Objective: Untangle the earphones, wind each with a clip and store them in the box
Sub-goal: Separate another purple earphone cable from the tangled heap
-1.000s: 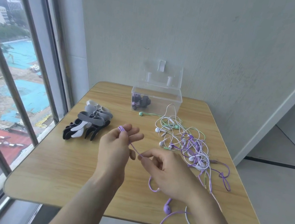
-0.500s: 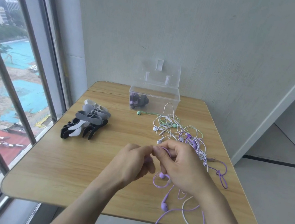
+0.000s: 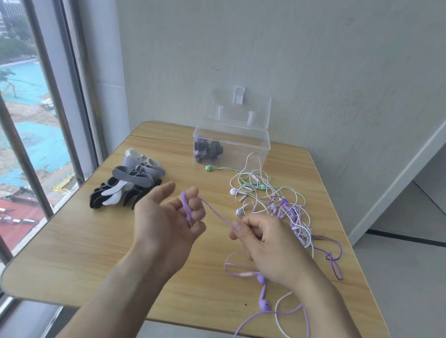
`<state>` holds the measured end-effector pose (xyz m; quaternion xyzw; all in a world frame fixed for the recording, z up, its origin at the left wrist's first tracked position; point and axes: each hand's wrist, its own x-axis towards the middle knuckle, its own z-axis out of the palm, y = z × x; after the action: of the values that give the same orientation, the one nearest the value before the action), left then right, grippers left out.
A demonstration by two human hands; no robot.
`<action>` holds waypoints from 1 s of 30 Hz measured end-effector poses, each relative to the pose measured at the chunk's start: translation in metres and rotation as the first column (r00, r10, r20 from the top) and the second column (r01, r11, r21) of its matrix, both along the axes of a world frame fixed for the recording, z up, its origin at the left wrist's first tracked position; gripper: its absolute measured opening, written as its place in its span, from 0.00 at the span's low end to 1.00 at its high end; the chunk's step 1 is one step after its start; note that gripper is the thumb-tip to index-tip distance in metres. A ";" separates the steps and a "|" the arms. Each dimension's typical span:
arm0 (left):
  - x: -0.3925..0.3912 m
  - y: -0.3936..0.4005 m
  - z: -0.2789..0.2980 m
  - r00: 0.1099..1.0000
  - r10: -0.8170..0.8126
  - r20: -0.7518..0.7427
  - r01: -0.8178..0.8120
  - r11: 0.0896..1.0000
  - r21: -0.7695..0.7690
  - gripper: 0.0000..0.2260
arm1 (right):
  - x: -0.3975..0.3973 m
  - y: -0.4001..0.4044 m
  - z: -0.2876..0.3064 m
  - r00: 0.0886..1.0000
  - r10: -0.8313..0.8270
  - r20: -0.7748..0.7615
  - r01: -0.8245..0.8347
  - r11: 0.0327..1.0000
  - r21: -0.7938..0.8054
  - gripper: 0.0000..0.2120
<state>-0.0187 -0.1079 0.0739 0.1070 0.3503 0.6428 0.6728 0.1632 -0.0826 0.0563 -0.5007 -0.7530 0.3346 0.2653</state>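
One bundle in the bank: a wound purple set with a dark clip sits inside the clear plastic box (image 3: 230, 149) at the back of the wooden table (image 3: 82, 261), lid standing open. Everything else is still to play for. The tangle of white, green and purple earphones (image 3: 277, 205) lies heaped in front of the box to its right, and the pile of grey, white and black clips (image 3: 130, 184) waits near the window side, apparently untouched.

Now the live action — the purple earphone cable (image 3: 217, 214) is mid-wind. The left hand (image 3: 169, 218) is palm up, thumb out, with cable looped round its curled fingers. The right hand (image 3: 265, 246) pinches the same cable just beside it, the stretch between them taut. The purple earbuds (image 3: 264, 297) and the slack trail over the near table edge under the right wrist, so by my read plenty of winding remains, then a clip, then the box.

Compared with half a second ago, the hands, then pressed together over the cable, have drawn apart; the left has turned palm up and lifted toward the clips, much as it stood a second ago — another turn of the wrap going on.
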 end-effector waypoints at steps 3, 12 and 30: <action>-0.003 0.000 0.001 0.996 0.048 -0.074 -0.045 0.998 0.044 0.19 | -0.004 -0.003 0.001 0.996 0.059 0.073 -0.056 0.997 -0.048 0.12; 0.012 -0.001 -0.013 0.526 -0.156 -0.836 0.174 0.982 -0.074 0.15 | -0.008 -0.009 0.005 0.987 0.153 -0.041 -0.156 0.983 -0.094 0.08; -0.011 -0.002 0.005 0.934 -0.122 -0.336 0.124 0.992 -0.015 0.17 | 0.015 0.003 0.016 0.982 -0.086 -0.167 0.062 0.987 -0.145 0.21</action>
<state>-0.0298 -0.1094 0.0793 0.2391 0.4507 0.5728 0.6416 0.1786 -0.0801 0.0726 -0.5148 -0.6827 0.4185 0.3062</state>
